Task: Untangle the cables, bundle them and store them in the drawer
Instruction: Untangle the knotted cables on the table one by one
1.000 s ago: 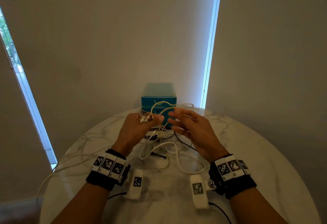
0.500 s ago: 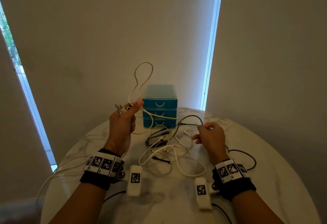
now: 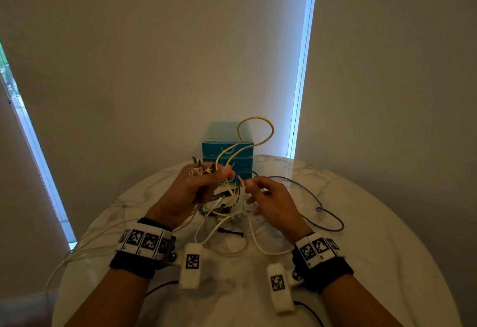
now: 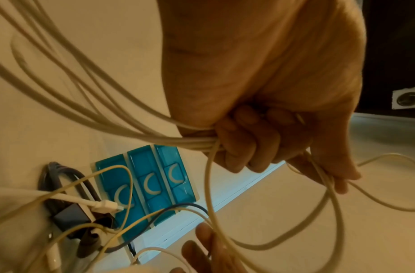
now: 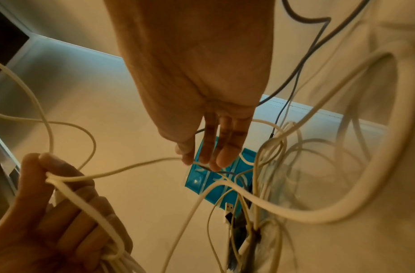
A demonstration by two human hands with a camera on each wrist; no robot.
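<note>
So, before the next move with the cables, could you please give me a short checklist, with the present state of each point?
1. Left hand grips the bunch of cream-white cables firmly: ok, fingers curled round them.
2. Right hand holds a single thin cable at its fingertips: ok, though which cable it is, cannot tell.
3. Cables separated: not ok, the tangled heap of white and dark cables lies on the round marble table.
4. Yellowish cable loop free of the heap: cannot tell.
5. A drawer of the small blue plastic drawer unit open for storing: not ok, all three look closed.
</note>
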